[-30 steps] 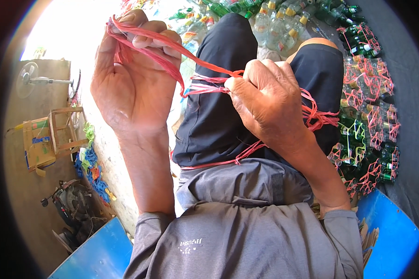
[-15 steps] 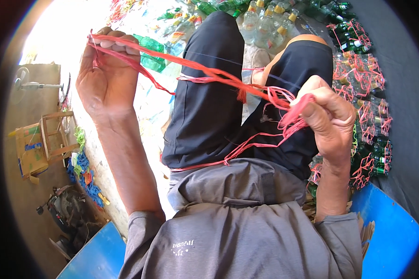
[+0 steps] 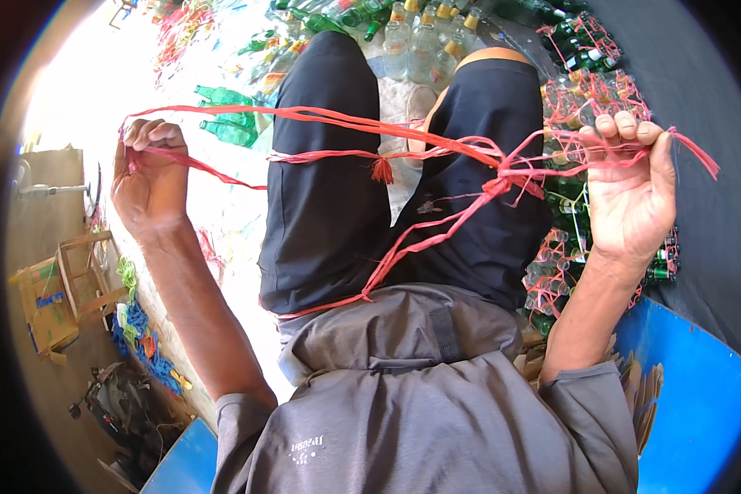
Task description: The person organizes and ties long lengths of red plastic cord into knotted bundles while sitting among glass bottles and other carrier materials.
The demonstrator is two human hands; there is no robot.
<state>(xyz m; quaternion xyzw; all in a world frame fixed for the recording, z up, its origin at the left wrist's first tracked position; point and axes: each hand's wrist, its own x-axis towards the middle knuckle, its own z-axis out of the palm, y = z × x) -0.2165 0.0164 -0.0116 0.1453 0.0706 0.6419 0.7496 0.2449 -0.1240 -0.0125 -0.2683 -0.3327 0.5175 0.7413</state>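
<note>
Red-pink plastic string [image 3: 370, 126] stretches in several strands across my lap between both hands. At the far left my left hand [image 3: 150, 177] has its fingers curled round the looped end of the strands. My right hand [image 3: 631, 189], palm up at the right, pinches the loose ends between thumb and fingers; a short tail sticks out past the thumb. The strands gather in a knot [image 3: 500, 173] above my right thigh. Other strands run round my knees and down to my waist, with a small red tuft [image 3: 382, 170] between the thighs.
Clear glass bottles [image 3: 424, 45] stand beyond my feet, and green bottles [image 3: 230, 119] lie at the far left. Bottles tied with pink string [image 3: 552, 272] line the right side. Blue panels [image 3: 692, 379] flank me. A wooden frame [image 3: 86, 276] and a dark bag [image 3: 123, 403] are at the left.
My right hand has moved outward to the right and turned palm up, drawing the bunched string out into a knot with a tail. My left hand has shifted slightly left and nearer.
</note>
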